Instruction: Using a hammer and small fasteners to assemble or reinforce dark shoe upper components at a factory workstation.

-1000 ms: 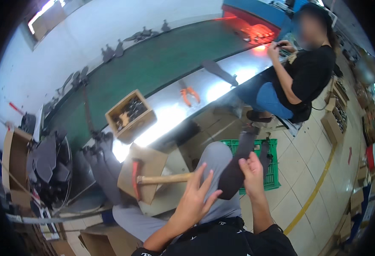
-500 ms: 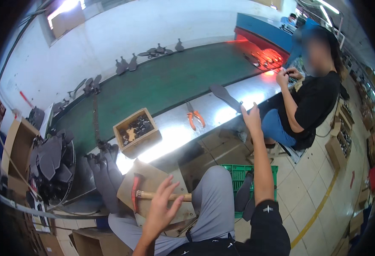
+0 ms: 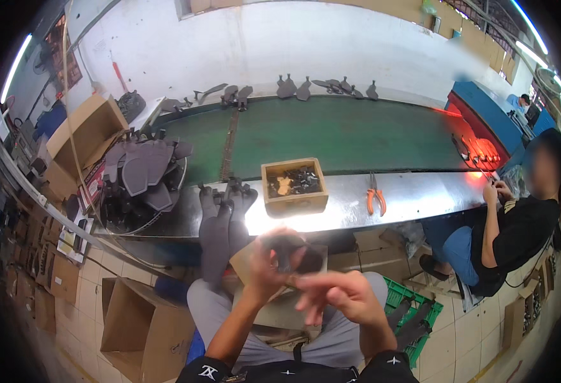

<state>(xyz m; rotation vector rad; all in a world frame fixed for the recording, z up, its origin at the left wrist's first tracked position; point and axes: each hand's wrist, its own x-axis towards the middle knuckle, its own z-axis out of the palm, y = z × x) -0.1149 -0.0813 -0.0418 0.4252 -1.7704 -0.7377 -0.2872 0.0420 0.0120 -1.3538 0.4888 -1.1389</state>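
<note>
My left hand point(image 3: 262, 271) is raised over my lap, its fingers wrapped round a dark sole-shaped piece point(image 3: 283, 250). Motion smears the piece, so its outline is hard to read. Just right of it, my right hand point(image 3: 344, 297) reaches across with its fingers apart, and I see nothing in them. Beneath both hands a tan board point(image 3: 245, 263) rests on my knees, largely covered. The hammer is hidden or lost in the blur. Beyond the left hand, several dark grey sole-shaped pieces point(image 3: 215, 239) with black knobbed ends lean at the bench edge.
On the metal bench edge point(image 3: 420, 195) stand a wooden box point(image 3: 294, 201) of small black parts and orange-handled pliers point(image 3: 376, 199). A heaped round tray point(image 3: 127, 220) lies left, a green crate point(image 3: 414, 293) right of my knee. A co-worker point(image 3: 516, 217) sits at far right.
My right hand has come back from over the bench to my lap, near the left. The left hand, open over the hammer before, now grips the dark piece. The view has swung right.
</note>
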